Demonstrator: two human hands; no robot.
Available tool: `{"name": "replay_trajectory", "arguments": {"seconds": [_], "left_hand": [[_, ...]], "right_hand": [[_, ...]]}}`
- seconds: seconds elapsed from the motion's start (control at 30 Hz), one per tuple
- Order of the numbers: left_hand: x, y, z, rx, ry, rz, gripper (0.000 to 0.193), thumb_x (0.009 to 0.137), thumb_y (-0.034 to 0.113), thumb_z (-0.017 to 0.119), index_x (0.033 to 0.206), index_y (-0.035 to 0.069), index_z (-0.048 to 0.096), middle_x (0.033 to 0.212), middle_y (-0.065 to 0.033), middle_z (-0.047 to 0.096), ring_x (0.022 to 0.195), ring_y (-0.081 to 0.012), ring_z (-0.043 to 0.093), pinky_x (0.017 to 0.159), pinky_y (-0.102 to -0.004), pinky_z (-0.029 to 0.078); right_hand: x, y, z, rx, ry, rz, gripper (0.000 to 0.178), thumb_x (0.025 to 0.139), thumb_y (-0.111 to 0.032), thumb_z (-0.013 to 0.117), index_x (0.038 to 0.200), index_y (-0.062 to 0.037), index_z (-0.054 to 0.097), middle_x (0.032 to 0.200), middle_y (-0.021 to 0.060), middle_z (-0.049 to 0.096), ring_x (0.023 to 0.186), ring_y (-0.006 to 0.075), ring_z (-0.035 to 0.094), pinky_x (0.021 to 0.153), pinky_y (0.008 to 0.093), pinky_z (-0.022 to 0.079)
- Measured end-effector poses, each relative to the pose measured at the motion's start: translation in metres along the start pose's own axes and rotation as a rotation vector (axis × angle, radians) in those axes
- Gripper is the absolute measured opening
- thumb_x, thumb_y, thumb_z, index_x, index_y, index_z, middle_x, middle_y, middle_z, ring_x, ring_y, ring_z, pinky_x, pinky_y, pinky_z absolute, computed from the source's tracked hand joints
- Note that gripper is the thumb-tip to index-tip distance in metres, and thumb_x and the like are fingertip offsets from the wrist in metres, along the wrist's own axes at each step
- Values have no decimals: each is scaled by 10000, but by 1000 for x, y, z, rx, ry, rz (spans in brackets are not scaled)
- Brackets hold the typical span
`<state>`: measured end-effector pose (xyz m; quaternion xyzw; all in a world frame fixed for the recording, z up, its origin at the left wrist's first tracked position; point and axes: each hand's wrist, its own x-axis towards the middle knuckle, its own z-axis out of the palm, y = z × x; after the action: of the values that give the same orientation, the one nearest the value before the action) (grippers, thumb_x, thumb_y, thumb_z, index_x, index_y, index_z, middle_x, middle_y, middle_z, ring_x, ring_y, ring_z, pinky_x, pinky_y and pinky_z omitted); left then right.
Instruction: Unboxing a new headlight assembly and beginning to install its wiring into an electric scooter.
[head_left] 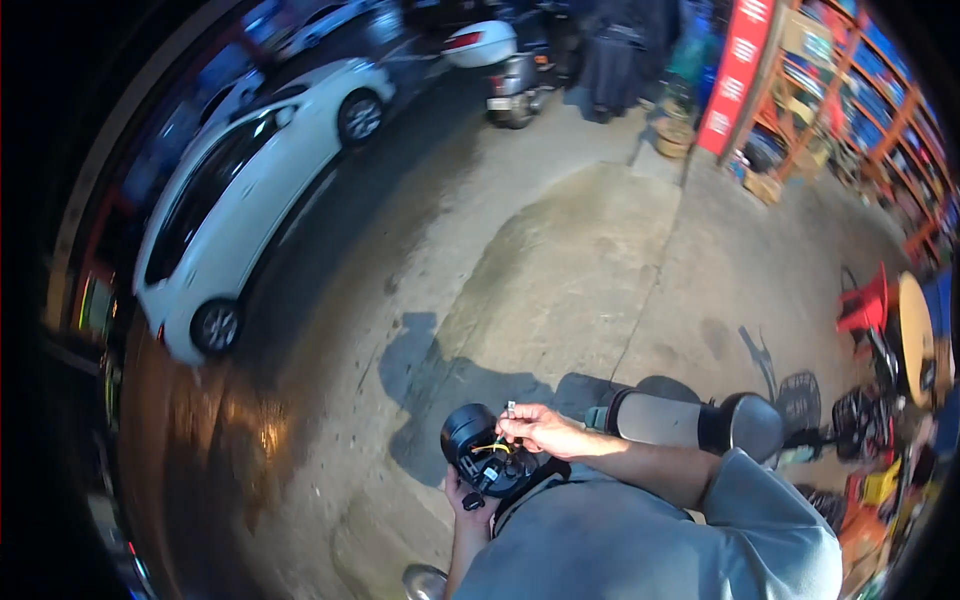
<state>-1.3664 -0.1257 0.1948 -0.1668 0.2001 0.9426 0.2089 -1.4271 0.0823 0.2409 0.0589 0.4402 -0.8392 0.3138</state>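
Observation:
A round black housing, which looks like a headlight or instrument unit, is in front of my body at the lower middle. My left hand supports it from below on the left, with the fingers partly hidden behind it. Yellow and black wires come out of its open side, and a black plug hangs at the lower end. Above the wires, my right hand pinches a small white connector between thumb and fingers.
To my right lies a grey and black padded seat-like part. A red chair, a round tabletop and loaded orange shelves stand farther right. A white car is parked at left, a scooter at the back.

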Motion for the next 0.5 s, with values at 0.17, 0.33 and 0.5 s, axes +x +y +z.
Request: {"name": "replay_trajectory", "arguments": {"seconds": [0.17, 0.33, 0.5], "left_hand": [[85, 44, 14, 116, -106, -219, 689, 875, 581, 478, 1355, 88, 442, 1337, -126, 504, 1219, -312, 484, 1039, -494, 356], [170, 55, 39, 287, -119, -382, 675, 886, 601, 439, 1343, 104, 451, 1321, -129, 510, 1186, -312, 508, 1001, -503, 400], [258, 41, 94, 451, -192, -579, 635, 903, 578, 414, 1323, 106, 474, 1285, -130, 542, 1142, -335, 538, 962, -555, 421]], "right_hand": [[49, -18, -17, 160, 213, -158, 181, 946, -228, 570, 941, -62, 641, 731, -34, 542, 496, 22, 356, 432, 187, 258], [76, -38, -47, 135, 381, -266, 211, 958, -266, 551, 899, -90, 651, 684, -54, 544, 515, 27, 412, 454, 194, 304], [81, -74, -105, 239, 472, -454, 255, 966, -277, 524, 921, -47, 624, 740, -3, 575, 538, 69, 512, 437, 242, 467]]}}
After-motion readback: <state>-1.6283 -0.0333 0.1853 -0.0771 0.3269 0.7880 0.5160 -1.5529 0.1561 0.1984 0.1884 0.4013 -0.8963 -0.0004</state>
